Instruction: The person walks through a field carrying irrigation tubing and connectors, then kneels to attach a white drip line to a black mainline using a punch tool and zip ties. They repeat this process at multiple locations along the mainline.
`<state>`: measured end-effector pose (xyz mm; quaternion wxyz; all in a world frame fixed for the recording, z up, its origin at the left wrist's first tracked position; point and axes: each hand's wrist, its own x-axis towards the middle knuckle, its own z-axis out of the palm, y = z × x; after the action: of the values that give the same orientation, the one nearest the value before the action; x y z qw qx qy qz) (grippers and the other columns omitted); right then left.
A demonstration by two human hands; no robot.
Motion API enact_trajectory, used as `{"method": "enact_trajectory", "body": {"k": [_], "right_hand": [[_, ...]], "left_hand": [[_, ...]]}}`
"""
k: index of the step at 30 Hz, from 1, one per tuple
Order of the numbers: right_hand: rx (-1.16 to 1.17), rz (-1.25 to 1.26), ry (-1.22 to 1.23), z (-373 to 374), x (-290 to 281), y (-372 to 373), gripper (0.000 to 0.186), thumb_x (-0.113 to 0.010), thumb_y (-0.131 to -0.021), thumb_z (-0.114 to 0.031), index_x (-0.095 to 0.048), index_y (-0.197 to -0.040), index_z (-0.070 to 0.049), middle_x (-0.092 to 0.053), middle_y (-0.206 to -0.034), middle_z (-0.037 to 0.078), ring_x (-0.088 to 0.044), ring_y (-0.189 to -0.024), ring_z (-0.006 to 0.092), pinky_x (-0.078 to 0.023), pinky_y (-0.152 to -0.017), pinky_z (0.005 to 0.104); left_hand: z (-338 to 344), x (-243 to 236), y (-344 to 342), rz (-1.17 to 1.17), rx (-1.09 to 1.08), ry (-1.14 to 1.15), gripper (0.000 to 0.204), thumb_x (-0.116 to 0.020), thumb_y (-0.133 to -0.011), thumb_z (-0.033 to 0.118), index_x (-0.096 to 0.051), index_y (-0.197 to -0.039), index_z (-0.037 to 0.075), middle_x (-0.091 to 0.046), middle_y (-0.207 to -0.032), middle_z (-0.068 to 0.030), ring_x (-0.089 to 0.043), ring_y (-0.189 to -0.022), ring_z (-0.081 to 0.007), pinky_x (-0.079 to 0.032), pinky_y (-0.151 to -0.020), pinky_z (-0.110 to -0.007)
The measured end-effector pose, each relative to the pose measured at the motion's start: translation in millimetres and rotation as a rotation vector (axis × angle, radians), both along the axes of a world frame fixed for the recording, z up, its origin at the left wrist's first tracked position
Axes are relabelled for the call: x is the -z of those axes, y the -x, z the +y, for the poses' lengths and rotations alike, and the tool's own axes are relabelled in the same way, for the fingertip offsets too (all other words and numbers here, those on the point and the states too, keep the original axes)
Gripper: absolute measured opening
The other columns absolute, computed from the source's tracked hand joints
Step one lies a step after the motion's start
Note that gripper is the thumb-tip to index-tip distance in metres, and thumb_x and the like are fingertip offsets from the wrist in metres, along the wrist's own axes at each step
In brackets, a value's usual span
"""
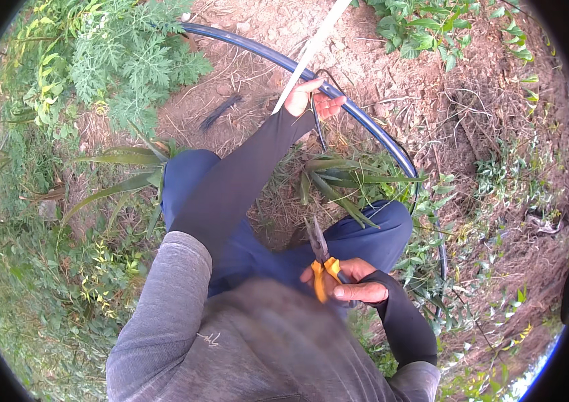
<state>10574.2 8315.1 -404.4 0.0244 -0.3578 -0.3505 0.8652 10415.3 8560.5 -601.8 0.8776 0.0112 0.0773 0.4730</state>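
Observation:
A thick black pipe (251,45) with blue stripes arcs over the ground in front of me. My left hand (311,100) is at the pipe, its palm turned up and its fingers curled against the underside. A thin black tube (319,127) passes by that hand and hangs below it. Close to my body, my right hand (354,281) grips pliers (322,258) with yellow-orange and dark handles. Their metal jaws point away from me, apart from the pipe. A long white strip (318,43) slants down to my left wrist; how it is supported there is hidden.
Spiky green plants (338,175) grow between my knees and by my left knee. A small bundle of black strands (220,112) lies on the bare soil. Leafy weeds (137,60) stand at the far left, with dry roots and soil on the right.

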Motion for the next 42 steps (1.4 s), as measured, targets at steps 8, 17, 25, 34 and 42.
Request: {"method": "enact_trajectory", "body": {"k": [8, 17, 25, 34, 42], "right_hand": [[-0.467, -0.879, -1.337, 120, -74, -11, 0.032, -0.061, -0.081, -0.009, -0.054, -0.111, -0.001, -0.05, -0.119, 0.014, -0.051, -0.106, 0.0358, -0.044, -0.088, 0.0415], [-0.791, -0.878, -1.043, 201, -26, -29, 0.029, -0.058, -0.088, -0.027, -0.055, -0.104, -0.003, -0.052, -0.094, 0.013, -0.054, -0.084, 0.0276, -0.042, -0.073, 0.0367], [-0.807, -0.781, -0.812, 241, -8, -47, 0.032, -0.056, -0.088, -0.031, -0.059, -0.101, -0.002, -0.058, -0.084, 0.008, -0.057, -0.079, 0.0176, -0.043, -0.067, 0.0321], [-0.569, -0.968, -0.562, 229, 53, -44, 0.012, -0.049, -0.089, -0.015, -0.058, -0.095, -0.01, -0.053, -0.068, -0.004, -0.04, -0.04, 0.0048, -0.029, -0.036, 0.0223], [-0.462, -0.891, -0.306, 236, 48, -28, 0.029, -0.054, -0.075, 0.006, -0.055, -0.104, 0.003, -0.056, -0.094, 0.007, -0.058, -0.073, 0.0147, -0.045, -0.058, 0.0266]], "left_hand": [[3, 4, 8, 0.041, -0.006, -0.064, 0.031, -0.052, -0.093, 0.024, -0.048, -0.106, -0.004, -0.057, -0.105, -0.0298, -0.062, -0.095, -0.0342, -0.058, -0.074, -0.037], [-5, -8, 7, 0.118, -0.027, -0.052, 0.028, -0.054, -0.092, 0.026, -0.05, -0.103, 0.001, -0.058, -0.1, -0.0244, -0.062, -0.1, -0.0347, -0.057, -0.073, -0.035], [-2, -9, 9, 0.084, -0.015, -0.055, 0.024, -0.054, -0.092, 0.021, -0.049, -0.102, 0.001, -0.054, -0.104, -0.0277, -0.061, -0.1, -0.036, -0.057, -0.075, -0.035], [-5, -10, 8, 0.082, -0.013, -0.022, 0.039, -0.056, -0.091, 0.024, -0.04, -0.116, -0.001, -0.04, -0.125, -0.0343, -0.061, -0.101, -0.0357, -0.057, -0.078, -0.032], [-3, -9, 10, 0.09, 0.002, -0.012, 0.04, -0.055, -0.091, 0.025, -0.038, -0.117, 0.0, -0.042, -0.122, -0.0334, -0.062, -0.098, -0.0354, -0.059, -0.071, -0.031]]}}
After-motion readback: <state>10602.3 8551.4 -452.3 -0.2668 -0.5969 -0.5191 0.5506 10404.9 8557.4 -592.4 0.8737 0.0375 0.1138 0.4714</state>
